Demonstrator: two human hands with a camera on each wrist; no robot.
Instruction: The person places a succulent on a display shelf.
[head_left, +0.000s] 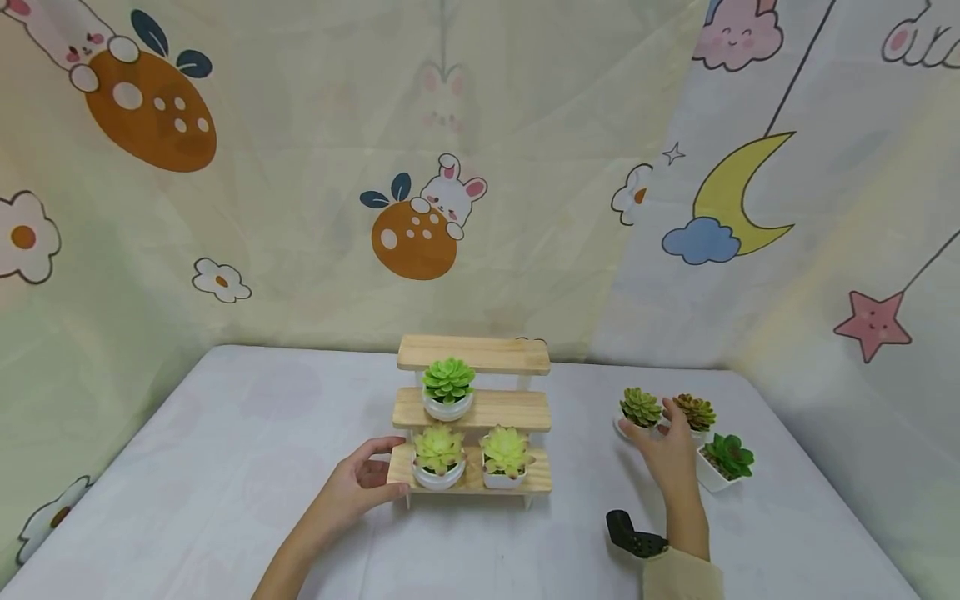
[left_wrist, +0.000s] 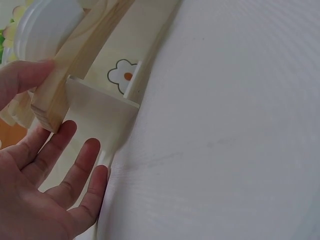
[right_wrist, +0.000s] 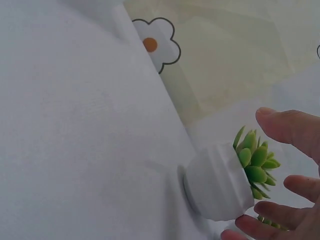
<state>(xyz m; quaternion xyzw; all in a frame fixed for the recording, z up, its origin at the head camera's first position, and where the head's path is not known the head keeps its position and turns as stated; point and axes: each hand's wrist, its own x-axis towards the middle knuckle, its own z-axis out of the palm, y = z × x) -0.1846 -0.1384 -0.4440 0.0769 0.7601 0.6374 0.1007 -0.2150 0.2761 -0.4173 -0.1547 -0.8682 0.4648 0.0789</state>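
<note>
the left hand is gripping the left end of the lowest tier of the wooden stand between thumb and fingers. the right hand is hovering at a round-potted succulent, fingers spreading wide around it; contact cannot be told. this succulent is standing on the white table, right of the stand. a brownish succulent and a square-potted succulent are standing nearby. three other succulents are resting on the two lower tiers.
</note>
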